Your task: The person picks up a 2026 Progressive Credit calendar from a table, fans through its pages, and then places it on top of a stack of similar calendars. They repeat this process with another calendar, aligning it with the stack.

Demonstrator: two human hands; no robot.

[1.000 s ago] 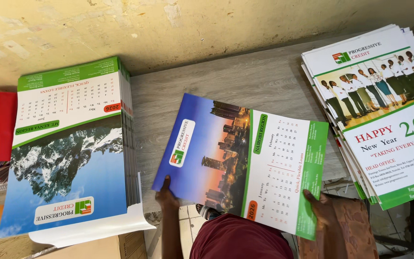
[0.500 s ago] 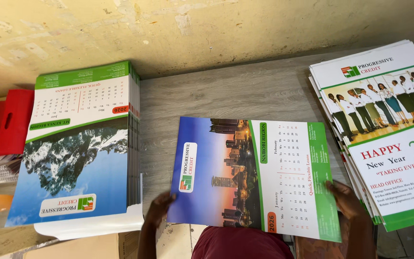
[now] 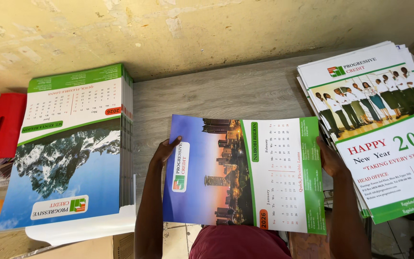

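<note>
You hold a glossy printed calendar sheet with a dusk city skyline and a green edge band (image 3: 245,175) over the near edge of the grey wood-grain surface (image 3: 216,93). Its long axis runs left to right, skyline end to your left. Your left hand (image 3: 165,149) grips the left edge, your right hand (image 3: 329,157) the right, fingers closed on the paper. A tall stack of mountain-picture calendars (image 3: 68,148) sits to the left, a fanned stack of group-photo sheets (image 3: 379,124) to the right.

Left hand (image 3: 165,149) and right hand (image 3: 330,158) raised apart, forearms upright, each grip pinching sheet edge.
</note>
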